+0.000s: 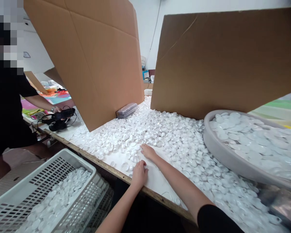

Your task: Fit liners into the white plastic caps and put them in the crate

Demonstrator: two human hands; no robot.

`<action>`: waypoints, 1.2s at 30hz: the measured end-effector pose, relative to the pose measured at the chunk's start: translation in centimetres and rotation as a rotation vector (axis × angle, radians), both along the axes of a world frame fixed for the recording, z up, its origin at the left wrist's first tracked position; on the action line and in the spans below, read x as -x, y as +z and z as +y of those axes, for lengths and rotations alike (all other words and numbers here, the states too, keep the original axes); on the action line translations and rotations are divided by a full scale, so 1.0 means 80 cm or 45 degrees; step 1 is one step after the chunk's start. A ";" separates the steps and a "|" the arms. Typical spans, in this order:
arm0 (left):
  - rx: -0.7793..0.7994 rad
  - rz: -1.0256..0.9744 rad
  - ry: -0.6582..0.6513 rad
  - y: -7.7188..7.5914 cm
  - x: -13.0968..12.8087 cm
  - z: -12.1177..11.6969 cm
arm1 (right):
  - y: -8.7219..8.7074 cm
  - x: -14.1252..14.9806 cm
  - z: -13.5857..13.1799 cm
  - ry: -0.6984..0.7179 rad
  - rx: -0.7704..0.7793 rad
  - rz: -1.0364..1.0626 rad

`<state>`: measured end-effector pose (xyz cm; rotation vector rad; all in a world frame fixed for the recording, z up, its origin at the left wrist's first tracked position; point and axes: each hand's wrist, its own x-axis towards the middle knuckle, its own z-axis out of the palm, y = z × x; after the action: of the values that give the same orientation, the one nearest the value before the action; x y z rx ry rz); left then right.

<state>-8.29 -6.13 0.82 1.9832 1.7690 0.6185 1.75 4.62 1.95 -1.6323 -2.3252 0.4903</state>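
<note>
A thick layer of small white plastic caps [174,136] covers the white table. My left hand [139,174] rests near the table's front edge with its fingers curled down over a few caps. My right hand [148,151] lies just beyond it, fingers stretched flat and pointing left onto the caps at the pile's near edge. A small bare patch of table [157,181] shows around both hands.
A white slotted crate [38,171] part-filled with caps stands below the table's edge at the left. A grey round basin [223,155] of caps sits at the right. Two tall cardboard sheets [99,58] stand behind. Another person [7,106] at the left holds a black device [61,117].
</note>
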 end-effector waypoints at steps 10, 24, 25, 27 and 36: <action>0.232 -0.226 0.137 -0.004 0.006 0.008 | 0.011 -0.048 -0.055 -0.116 0.240 0.368; 0.306 -0.197 -0.114 0.015 0.016 0.022 | 0.000 -0.014 -0.071 -0.390 1.008 0.670; 0.324 -0.126 -0.093 0.018 0.013 0.030 | 0.002 -0.016 -0.071 -0.378 1.025 0.663; 0.273 0.035 -0.016 0.022 0.005 0.046 | 0.006 -0.022 -0.070 -0.330 1.092 0.681; 0.031 0.382 -0.003 -0.002 -0.013 0.060 | -0.004 -0.031 -0.065 -0.290 1.066 0.588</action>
<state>-7.28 -1.29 0.65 2.1508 1.9316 0.3076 4.23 -0.58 1.62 -1.7816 -1.6336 1.7327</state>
